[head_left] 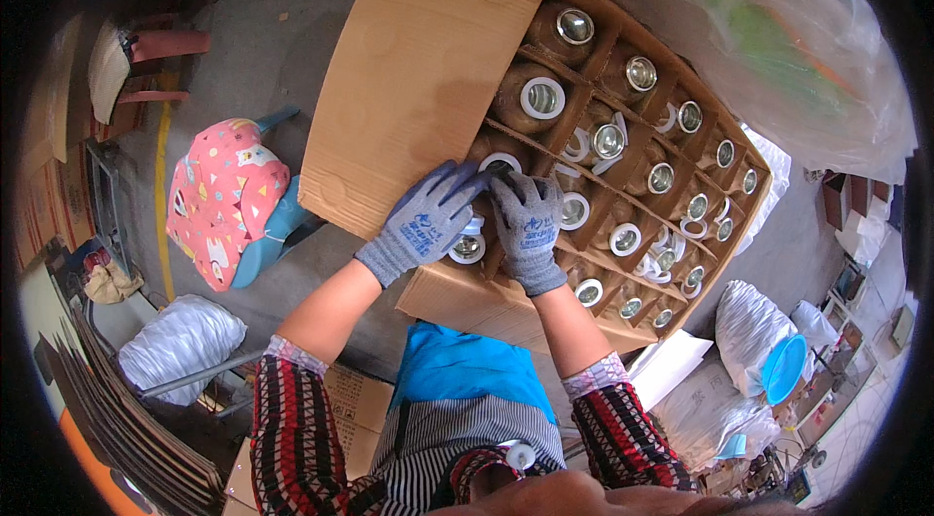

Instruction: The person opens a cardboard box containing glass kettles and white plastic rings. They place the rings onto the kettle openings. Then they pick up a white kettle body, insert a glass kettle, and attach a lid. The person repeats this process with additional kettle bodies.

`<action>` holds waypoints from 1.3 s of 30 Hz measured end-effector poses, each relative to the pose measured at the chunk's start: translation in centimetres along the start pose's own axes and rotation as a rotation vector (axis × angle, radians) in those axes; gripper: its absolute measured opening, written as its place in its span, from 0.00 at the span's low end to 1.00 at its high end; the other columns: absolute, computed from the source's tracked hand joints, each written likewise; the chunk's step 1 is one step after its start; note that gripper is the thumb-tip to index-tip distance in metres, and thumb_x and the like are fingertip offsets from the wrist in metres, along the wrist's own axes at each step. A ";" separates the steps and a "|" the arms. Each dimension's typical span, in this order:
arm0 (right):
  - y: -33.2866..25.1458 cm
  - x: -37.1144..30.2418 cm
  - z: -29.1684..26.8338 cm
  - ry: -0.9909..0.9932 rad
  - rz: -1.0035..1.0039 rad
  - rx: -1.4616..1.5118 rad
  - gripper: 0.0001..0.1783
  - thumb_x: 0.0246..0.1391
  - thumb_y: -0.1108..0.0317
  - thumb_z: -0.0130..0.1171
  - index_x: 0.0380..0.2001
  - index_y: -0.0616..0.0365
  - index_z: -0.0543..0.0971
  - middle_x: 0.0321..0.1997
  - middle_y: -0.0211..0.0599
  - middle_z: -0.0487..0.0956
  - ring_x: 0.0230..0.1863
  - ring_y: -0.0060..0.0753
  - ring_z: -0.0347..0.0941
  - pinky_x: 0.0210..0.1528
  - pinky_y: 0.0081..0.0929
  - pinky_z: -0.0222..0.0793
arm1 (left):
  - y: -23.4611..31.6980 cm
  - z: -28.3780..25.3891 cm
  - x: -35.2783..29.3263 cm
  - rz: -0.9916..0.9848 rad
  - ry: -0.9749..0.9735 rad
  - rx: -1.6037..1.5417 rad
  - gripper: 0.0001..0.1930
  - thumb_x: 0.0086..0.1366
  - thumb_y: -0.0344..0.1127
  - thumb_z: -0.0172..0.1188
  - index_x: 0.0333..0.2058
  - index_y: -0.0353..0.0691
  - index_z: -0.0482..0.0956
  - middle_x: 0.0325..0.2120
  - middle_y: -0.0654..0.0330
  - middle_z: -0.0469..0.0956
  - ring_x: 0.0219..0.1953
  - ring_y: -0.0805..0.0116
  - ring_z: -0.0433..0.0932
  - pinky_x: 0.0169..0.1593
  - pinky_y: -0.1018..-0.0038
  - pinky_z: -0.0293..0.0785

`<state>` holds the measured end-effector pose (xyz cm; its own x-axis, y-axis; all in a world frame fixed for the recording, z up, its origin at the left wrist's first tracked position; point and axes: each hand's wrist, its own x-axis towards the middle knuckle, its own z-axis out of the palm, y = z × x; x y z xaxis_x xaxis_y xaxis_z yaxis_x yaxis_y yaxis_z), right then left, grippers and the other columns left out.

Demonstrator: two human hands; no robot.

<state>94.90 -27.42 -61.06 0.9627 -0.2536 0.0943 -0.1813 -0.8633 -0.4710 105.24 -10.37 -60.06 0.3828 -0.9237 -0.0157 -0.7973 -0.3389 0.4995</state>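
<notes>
A large cardboard carton (365,156) lies open before me, split by cardboard dividers into cells that hold glass jars. My left hand (425,219) and my right hand (530,229) wear grey knit gloves with dark blue fingers. Their fingertips meet at a white ring (498,158) around a jar mouth in the cell row nearest my left. Fingers of both hands are bent against this ring; the exact grip is partly hidden. Just below, between my hands, a glass jar (468,249) shows its round mouth. Another jar with a white ring (542,98) stands farther off.
Clear plastic sheeting (759,39) drapes over the far right side. To the left stands a seat with a pink patterned cover (229,190). White sacks (185,346) lie at the lower left. At the right is a sack with a blue basin (783,370).
</notes>
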 end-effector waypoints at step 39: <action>7.5 7.4 -1.6 0.010 -0.105 -0.125 0.22 0.48 0.68 0.61 0.50 0.46 0.81 0.53 0.33 0.78 0.55 0.45 0.72 0.56 0.46 0.68 | -4.7 -2.3 11.4 0.017 -0.062 0.011 0.29 0.66 0.43 0.58 0.64 0.38 0.69 0.66 0.46 0.65 0.68 0.46 0.63 0.73 0.56 0.56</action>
<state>100.33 -36.45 -62.50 0.9758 -0.1626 0.1463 -0.1037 -0.9328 -0.3450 114.46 -18.93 -60.56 0.3397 -0.9386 -0.0605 -0.8086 -0.3243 0.4909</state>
